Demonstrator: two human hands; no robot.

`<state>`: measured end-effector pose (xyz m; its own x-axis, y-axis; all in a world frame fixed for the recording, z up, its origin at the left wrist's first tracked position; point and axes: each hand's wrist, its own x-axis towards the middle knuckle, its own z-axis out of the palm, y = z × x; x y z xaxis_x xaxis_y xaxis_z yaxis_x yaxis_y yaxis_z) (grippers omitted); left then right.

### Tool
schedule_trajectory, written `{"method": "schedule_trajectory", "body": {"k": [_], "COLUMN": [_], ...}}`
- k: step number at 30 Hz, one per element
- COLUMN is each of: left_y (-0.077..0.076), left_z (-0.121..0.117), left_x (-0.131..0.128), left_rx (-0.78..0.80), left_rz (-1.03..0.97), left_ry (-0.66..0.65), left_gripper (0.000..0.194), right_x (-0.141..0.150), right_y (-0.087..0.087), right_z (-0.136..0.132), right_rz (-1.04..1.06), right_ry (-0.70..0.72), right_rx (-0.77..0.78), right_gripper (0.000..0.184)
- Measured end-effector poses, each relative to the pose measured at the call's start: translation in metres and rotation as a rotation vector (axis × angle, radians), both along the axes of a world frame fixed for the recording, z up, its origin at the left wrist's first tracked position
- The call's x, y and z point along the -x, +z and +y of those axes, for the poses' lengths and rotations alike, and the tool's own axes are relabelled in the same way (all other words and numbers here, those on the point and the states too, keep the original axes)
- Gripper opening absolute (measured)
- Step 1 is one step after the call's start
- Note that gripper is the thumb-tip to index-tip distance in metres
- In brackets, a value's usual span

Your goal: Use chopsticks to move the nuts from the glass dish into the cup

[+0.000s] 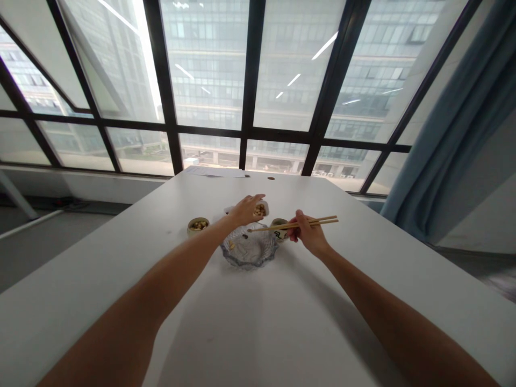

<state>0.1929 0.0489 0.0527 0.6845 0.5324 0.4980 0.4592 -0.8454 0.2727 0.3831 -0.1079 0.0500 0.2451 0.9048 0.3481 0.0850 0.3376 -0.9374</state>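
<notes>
My left hand (244,209) reaches over the far side of the glass bowl, thumb and fingers spanning a small white dish (266,207) with brown nuts (260,209) in it. The hand covers part of the dish, so the contact is hard to see. In my right hand (307,232) is a pair of wooden chopsticks (268,228), pointing left with their tips above the bowl. A small piece shows at the tips, too small to name. The clear scalloped glass bowl (250,263) contains a yellowish piece (231,245) and a dark piece (245,236).
A round cup (198,231) of nuts stands left of the bowl. A white cup with dark markings (280,232) stands behind the chopsticks. Paper (213,172) and a small brown disc (271,178) lie at the white table's (209,322) far end. A blue curtain (435,156) hangs right.
</notes>
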Motion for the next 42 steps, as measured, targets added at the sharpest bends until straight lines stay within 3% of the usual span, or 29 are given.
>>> {"method": "schedule_trajectory", "body": {"k": [5,10,15,17,23,26,30,34,39,42], "left_y": [0.001,0.002,0.004,0.003,-0.001,0.002,0.014,0.017,-0.008,-0.028], "left_z": [0.0,-0.005,-0.009,-0.009,-0.006,-0.005,-0.007,-0.017,-0.036,-0.045], "left_x": [0.005,0.006,0.005,0.003,-0.002,0.002,0.027,0.075,0.14,0.162], "left_rx": [0.022,0.025,0.023,0.027,0.094,0.133,0.071,-0.032,-0.142,-0.135], "left_rz": [-0.027,-0.026,-0.016,-0.002,0.116,0.179,0.184,0.087,-0.115,-0.179], "left_ry": [-0.012,-0.024,-0.029,-0.013,0.074,0.097,0.093,0.136,0.204,0.247], "left_gripper": [0.081,0.077,0.074,0.072,0.067,0.067,0.055,0.041,0.033,0.032], "right_x": [-0.027,-0.019,-0.01,-0.01,0.003,0.018,0.039,0.05,0.048,0.047], "right_y": [0.0,-0.004,-0.011,-0.01,0.012,0.017,0.011,-0.002,-0.01,-0.014], "right_z": [0.012,0.007,-0.001,-0.004,-0.015,-0.023,-0.029,-0.03,-0.028,-0.026], "right_rz": [0.15,0.06,-0.348,-0.416,-0.273,-0.192,-0.201,-0.301,-0.377,-0.387], "right_ry": [-0.139,-0.303,-0.25,-0.258,-0.341,-0.258,0.001,0.18,0.179,0.173], "right_rx": [-0.086,-0.231,-0.264,-0.262,-0.321,-0.301,-0.192,-0.118,-0.124,-0.125], "right_gripper": [0.068,0.061,0.049,0.047,0.057,0.062,0.062,0.06,0.056,0.055]}}
